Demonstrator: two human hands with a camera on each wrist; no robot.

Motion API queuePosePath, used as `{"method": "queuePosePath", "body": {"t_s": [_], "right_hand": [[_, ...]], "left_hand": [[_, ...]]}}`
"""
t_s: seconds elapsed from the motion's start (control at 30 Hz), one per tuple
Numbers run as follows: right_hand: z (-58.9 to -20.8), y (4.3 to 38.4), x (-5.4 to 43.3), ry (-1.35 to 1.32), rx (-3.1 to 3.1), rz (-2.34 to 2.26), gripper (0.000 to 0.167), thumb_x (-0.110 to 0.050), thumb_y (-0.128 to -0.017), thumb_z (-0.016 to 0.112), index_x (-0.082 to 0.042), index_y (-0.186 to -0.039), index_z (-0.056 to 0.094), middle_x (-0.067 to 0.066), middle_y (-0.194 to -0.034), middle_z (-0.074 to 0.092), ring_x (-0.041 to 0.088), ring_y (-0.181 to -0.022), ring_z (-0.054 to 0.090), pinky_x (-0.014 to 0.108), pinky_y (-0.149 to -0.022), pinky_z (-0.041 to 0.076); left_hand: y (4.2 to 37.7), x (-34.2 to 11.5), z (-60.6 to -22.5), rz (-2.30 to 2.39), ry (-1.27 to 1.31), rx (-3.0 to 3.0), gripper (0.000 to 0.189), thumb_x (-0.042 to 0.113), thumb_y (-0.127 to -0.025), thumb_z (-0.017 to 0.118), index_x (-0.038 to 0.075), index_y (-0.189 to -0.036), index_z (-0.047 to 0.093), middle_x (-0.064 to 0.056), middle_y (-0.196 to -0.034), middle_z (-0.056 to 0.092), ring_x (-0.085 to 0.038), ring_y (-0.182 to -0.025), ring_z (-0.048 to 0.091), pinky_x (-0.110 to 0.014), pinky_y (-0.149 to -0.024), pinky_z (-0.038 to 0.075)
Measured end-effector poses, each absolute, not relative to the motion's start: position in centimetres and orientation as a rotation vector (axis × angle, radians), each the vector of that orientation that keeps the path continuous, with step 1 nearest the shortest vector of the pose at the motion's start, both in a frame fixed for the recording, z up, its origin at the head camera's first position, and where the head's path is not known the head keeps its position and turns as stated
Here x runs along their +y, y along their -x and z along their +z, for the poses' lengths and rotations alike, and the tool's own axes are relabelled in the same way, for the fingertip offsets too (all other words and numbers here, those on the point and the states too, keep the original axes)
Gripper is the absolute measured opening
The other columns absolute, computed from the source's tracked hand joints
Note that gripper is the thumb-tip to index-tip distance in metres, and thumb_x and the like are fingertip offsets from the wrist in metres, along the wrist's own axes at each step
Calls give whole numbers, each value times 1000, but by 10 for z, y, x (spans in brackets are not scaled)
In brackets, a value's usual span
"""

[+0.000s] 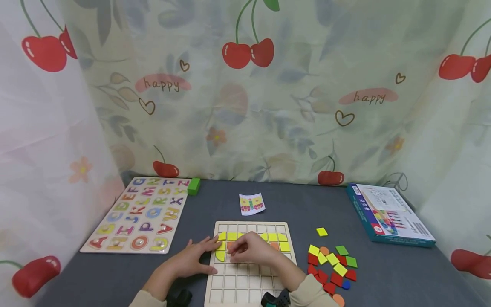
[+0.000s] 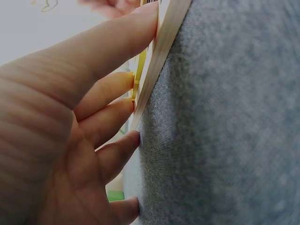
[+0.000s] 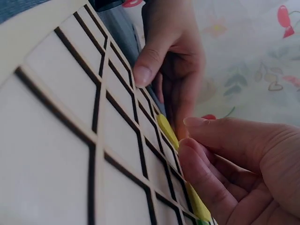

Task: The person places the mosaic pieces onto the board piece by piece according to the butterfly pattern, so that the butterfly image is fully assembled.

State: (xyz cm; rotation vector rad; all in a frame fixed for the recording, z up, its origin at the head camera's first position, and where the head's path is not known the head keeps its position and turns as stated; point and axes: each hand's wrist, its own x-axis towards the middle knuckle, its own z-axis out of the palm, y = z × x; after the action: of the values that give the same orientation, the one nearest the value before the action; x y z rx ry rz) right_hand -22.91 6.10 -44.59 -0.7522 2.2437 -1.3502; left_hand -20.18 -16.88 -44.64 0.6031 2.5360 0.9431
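Observation:
A wooden grid board point(image 1: 217, 283) lies before me with yellow squares point(image 1: 232, 236) along an upper row, an orange square point(image 1: 274, 246) and a rounded yellow piece point(image 1: 220, 256) at its left. My left hand point(image 1: 193, 258) rests at the board's left edge, fingers spread, thumb on the rim and two fingertips touching yellow pieces in the left wrist view. Above the grid, beside the rounded piece, is my right hand point(image 1: 253, 249), fingers bent. Its thumb and index fingertips point(image 3: 187, 146) come close together; I cannot tell whether they hold a piece.
Loose red, yellow, green, orange and blue pieces point(image 1: 336, 279) lie right of the board. Behind it is a small butterfly pattern card point(image 1: 252, 204). An alphabet puzzle board point(image 1: 128, 230) and green block point(image 1: 194, 186) sit left; a flat box point(image 1: 395, 215) lies far right.

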Motion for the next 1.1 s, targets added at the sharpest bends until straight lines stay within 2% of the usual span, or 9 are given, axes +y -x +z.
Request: {"method": "queuePosePath", "body": {"t_s": [0.43, 0.83, 1.1], "right_hand": [[-432, 232, 142, 643, 2341, -1394, 24, -13, -80, 72, 2, -98, 70, 15, -95, 69, 9, -74, 62, 20, -66, 51], [-441, 262, 224, 414, 2522, -1406, 32, -21, -84, 70, 5, -103, 68, 12, -95, 70, 12, -76, 64, 24, -72, 55], [-443, 273, 263, 196, 2580, -1419, 36, -22, -84, 69, 4, -110, 65, 6, -93, 68, 17, -79, 61, 26, -72, 54]], "left_hand": [[204, -168, -448, 935, -572, 2526, 74, 39, -75, 75, 16, -139, 46, -5, -152, 31, -36, -143, 19, -70, -107, -3], [203, -168, -448, 938, -570, 2522, 74, 39, -75, 75, 17, -140, 45, -6, -152, 31, -36, -142, 19, -70, -106, -2], [202, -169, -446, 948, -551, 2513, 74, 38, -75, 75, 17, -140, 45, -6, -152, 31, -36, -142, 19, -69, -107, -2]]}}
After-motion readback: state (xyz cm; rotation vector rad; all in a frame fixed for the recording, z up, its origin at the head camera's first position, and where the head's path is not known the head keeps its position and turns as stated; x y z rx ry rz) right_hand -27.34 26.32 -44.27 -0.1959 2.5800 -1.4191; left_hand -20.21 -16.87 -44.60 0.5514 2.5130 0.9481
